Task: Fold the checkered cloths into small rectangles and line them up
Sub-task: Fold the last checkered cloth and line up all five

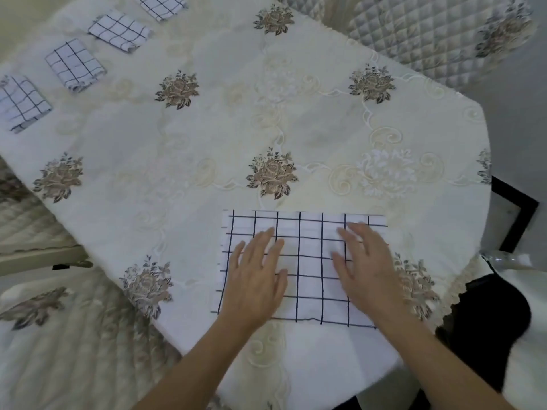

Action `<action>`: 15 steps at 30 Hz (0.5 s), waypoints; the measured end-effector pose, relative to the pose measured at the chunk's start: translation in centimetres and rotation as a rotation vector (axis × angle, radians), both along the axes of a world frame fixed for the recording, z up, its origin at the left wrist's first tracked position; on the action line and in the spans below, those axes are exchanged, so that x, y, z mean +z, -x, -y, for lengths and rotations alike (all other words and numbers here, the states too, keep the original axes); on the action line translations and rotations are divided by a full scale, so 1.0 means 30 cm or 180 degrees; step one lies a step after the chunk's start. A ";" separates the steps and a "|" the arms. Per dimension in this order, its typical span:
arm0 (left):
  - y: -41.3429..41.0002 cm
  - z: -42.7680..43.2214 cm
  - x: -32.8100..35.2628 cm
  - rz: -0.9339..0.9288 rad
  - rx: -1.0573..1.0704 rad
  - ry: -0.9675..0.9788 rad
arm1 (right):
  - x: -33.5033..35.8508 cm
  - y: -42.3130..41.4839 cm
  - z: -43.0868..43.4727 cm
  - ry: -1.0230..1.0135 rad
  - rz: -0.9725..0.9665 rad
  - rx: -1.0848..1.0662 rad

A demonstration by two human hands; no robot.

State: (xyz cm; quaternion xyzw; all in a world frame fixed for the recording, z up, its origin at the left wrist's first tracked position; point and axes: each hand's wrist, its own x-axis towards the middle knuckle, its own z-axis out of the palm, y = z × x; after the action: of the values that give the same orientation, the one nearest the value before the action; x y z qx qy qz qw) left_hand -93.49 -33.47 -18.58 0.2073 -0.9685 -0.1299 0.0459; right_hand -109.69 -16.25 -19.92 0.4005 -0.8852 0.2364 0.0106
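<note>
A white cloth with a dark checked grid (307, 232) lies flat as a wide rectangle near the table's front edge. My left hand (256, 276) rests palm down on its left half, fingers straight and spread. My right hand (365, 267) lies flat on its right half, fingers straight. Several small folded checkered cloths stand in a diagonal row along the far left: one (22, 103) at the left edge, one (75, 65), one (120, 31), and one (161, 5) cut off by the top of the view.
The table (207, 128) wears a cream cloth embroidered with brown roses. Quilted chairs stand at the back right (429, 34) and at the left (44, 335). A black object (491, 318) lies off the table's right front corner.
</note>
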 end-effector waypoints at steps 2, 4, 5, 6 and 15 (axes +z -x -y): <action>-0.035 -0.072 -0.031 0.0256 -0.0070 -0.0009 | -0.005 -0.139 -0.001 -0.0174 0.0149 0.0097; -0.060 -0.109 -0.065 0.0453 -0.0039 0.0033 | -0.016 -0.239 0.000 -0.0362 0.0358 -0.0016; -0.067 -0.117 -0.081 0.0531 -0.0029 0.0030 | -0.028 -0.270 0.004 -0.0473 0.0382 -0.0080; -0.072 -0.123 -0.096 0.0597 -0.0035 0.0029 | -0.044 -0.291 0.007 -0.0604 0.0359 -0.0102; -0.207 -0.073 -0.150 0.0740 0.0201 0.0270 | -0.129 -0.243 -0.110 -0.1204 -0.0028 -0.0276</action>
State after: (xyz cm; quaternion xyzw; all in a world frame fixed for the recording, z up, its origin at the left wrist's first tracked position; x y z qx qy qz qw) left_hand -87.27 -31.29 -23.08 0.2492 -0.9649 -0.0624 -0.0539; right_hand -102.41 -12.94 -23.77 0.3579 -0.9302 0.0635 -0.0508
